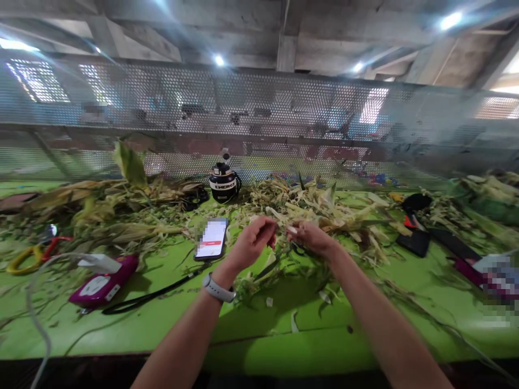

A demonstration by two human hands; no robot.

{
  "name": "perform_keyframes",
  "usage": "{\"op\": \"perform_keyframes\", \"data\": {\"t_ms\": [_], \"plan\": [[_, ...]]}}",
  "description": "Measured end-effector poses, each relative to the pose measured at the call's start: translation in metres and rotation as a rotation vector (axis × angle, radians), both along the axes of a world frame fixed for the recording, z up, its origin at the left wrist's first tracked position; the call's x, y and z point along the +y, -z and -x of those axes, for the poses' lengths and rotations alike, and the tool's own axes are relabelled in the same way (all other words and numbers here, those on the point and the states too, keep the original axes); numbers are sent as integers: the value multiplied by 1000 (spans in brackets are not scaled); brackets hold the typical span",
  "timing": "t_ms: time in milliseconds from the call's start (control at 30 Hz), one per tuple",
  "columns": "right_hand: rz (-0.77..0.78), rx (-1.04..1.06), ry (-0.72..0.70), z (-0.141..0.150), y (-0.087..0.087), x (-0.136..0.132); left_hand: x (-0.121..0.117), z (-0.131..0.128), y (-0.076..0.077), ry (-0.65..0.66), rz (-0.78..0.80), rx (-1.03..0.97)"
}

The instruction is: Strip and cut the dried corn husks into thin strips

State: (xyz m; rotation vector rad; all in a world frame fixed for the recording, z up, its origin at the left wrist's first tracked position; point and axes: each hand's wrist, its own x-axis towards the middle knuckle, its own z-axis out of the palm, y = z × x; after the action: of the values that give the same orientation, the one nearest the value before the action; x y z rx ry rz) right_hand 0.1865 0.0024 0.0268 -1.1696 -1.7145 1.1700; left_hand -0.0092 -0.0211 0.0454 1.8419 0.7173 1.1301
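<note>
My left hand [258,239], with a pale watch [219,288] on its wrist, is raised over the middle of the green table with its fingers curled together. Facing it, a short gap away, my right hand [311,237] pinches with thumb and fingers. Whatever either hand holds is too small or hidden to make out. Just beyond both hands lies a heap of dry, pale corn husks [320,208]. Thin green and yellowish plant scraps [259,283] are scattered below them. To the left of my left hand, a phone [211,239] with a lit screen lies at a slant.
A black jug [224,182] stands before the perforated metal screen [259,102]. Leftward lie a purple power bank [104,283] with a white cable, a black strap [156,294], yellow-and-red scissors [30,259] and more husks [93,208]. Dark flat objects [414,240] lie on the right.
</note>
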Motion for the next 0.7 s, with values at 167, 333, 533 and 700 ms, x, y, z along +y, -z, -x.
{"op": "perform_keyframes", "data": {"t_ms": [167, 333, 533, 700], "plan": [[164, 201, -73, 18, 6, -3, 18, 3, 10, -221, 2, 26], [-55, -47, -101, 35, 3, -12, 30, 7, 23, -413, -52, 102], [-506, -253, 111, 37, -10, -24, 31, 5, 30, -445, -109, 147], [-519, -232, 221, 31, -16, -25, 32, 7, 31, -430, -131, 186]]}}
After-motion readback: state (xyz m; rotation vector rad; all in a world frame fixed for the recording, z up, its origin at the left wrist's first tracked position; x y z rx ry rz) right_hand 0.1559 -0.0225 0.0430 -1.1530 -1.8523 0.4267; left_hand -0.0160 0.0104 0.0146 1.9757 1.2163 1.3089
